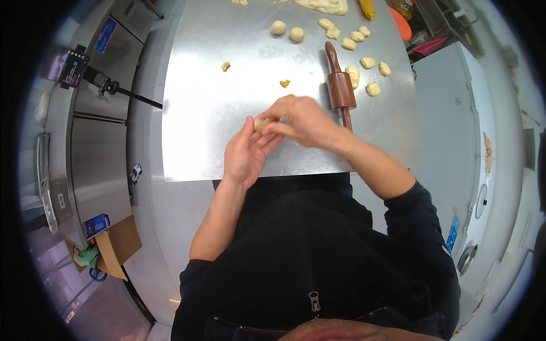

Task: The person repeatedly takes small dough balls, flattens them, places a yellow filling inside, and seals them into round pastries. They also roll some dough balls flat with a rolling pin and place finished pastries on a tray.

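Note:
A small pale piece of dough [260, 125] is held between my two hands over the near part of the metal table [193, 131]. My left hand [244, 153] cradles it from below with the palm up and the thumb raised beside it. From above, the curled fingers of my right hand [304, 122] close on the same piece and partly hide it. Just right of my right hand lies a brown wooden rolling pin [341, 90]. Beyond my hands are small yellow scraps: one [285, 83] in the middle, another [226, 66] farther left.
Two round dough balls [297, 34] sit toward the far side. Several cut dough pieces [367, 63] lie around the rolling pin's far end. A large dough slab [324, 5] and a yellow lump [368, 8] are at the far edge. A stand arm [139, 98] reaches the table's left edge.

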Tool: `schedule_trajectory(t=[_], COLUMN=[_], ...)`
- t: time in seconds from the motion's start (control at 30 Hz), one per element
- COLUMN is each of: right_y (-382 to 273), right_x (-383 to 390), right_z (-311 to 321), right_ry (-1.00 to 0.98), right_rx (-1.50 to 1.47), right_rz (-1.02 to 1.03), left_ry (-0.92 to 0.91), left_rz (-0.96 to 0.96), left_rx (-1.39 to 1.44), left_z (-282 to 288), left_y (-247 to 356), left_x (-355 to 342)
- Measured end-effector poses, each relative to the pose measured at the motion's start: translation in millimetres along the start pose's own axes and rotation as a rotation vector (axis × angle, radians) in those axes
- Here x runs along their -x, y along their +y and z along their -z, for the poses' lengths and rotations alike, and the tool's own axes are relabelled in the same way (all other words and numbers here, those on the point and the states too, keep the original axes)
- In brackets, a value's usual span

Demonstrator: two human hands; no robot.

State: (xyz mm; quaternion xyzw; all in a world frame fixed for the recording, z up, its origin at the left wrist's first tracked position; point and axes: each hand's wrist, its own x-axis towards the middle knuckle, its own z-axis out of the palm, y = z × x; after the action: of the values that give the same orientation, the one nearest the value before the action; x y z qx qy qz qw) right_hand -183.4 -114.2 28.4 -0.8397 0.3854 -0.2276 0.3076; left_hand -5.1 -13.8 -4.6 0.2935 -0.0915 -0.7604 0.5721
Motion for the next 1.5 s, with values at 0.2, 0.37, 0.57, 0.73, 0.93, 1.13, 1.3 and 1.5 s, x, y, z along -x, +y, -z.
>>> schedule_trajectory(t=[0.2,0.37,0.57,0.73,0.93,1.13,1.3,1.5], right_y=[37.2,47.0,112.3,245.7,350.2,354.8,374.4,401.6], right_x=[-9.2,14.1,-30.1,-99.2,-143.5,-180.1,-175.1,-146.5], right_z=[-10.3,-11.0,74.3,188.0,221.0,211.5,212.7,228.3], right_ry=[0.076,-0.062,0.238,0.806,0.931,0.904,0.877,0.951], right_rx=[0.35,0.53,0.224,0.042,0.434,0.367,0.442,-0.826], right_rz=[0.024,0.324,-0.023,-0.624,-0.813,-0.957,-0.922,-0.571], left_ry=[0.13,0.093,0.241,0.314,0.368,0.392,0.401,0.364], left_rz=[-0.129,-0.306,-0.584,-0.58,-0.597,-0.606,-0.581,-0.571], left_rx=[-0.287,-0.52,-1.161,-0.896,-0.906,-0.888,-0.867,-0.815], left_z=[9.4,25.9,39.5,38.5,37.9,33.4,26.4,20.1], left_y=[-3.9,-3.1,9.7,4.2,4.1,15.1,15.4,16.1], left_x=[8.9,22.9,41.0,40.7,31.3,20.3,12.3,15.0])
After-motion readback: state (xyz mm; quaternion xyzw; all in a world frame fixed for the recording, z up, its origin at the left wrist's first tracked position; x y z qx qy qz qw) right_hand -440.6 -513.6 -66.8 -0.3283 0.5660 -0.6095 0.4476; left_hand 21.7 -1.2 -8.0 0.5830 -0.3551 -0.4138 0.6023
